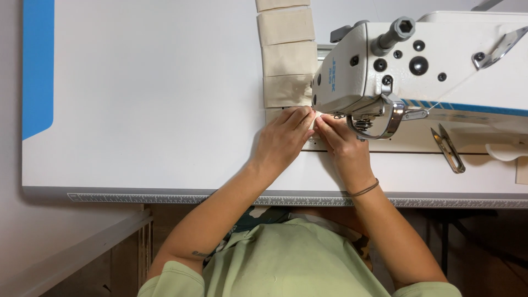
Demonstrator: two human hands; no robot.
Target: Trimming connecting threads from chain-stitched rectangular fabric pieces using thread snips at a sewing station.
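Note:
A white sewing machine (418, 66) stands on a white table (154, 110). A chain of beige fabric pieces (286, 52) runs away from the machine's head toward the far edge. My left hand (283, 137) and my right hand (341, 143) lie side by side just below the needle end, fingers flat and pressing a small beige fabric piece (272, 114) against the table. Most of that piece is hidden under my fingers and the machine head. The needle itself is out of sight.
Metal thread snips (450, 149) lie on the table to the right of my hands, under the machine arm. A ruler strip (165, 197) runs along the table's near edge. A blue panel (37, 60) marks the table's far left.

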